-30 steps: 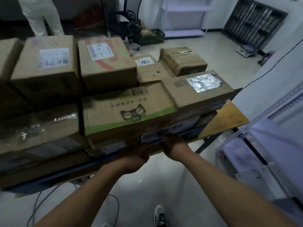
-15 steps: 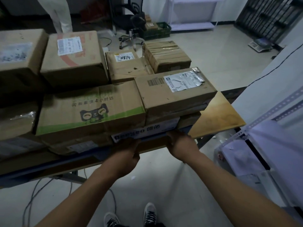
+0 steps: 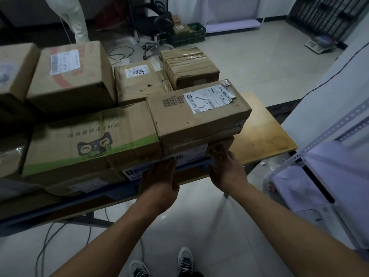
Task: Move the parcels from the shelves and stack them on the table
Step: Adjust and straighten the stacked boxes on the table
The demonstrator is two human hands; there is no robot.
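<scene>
Both hands have come up from under the stack. The left hand (image 3: 159,176) now lies flat and pushes the front of the white-and-blue parcel (image 3: 189,155). The right hand (image 3: 225,166) just touches its corner, so neither hand has a grip. The parcel sits on the tabletop (image 3: 265,136) under the labelled box (image 3: 197,114) — it looks set down and is only being nudged straight.

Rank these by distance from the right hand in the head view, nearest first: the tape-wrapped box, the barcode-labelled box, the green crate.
1. The barcode-labelled box, just above the right hand, on top of the stack.
2. The tape-wrapped box, behind that stack, farther back.
3. The green crate, on the floor beyond, beside the office chair.
</scene>
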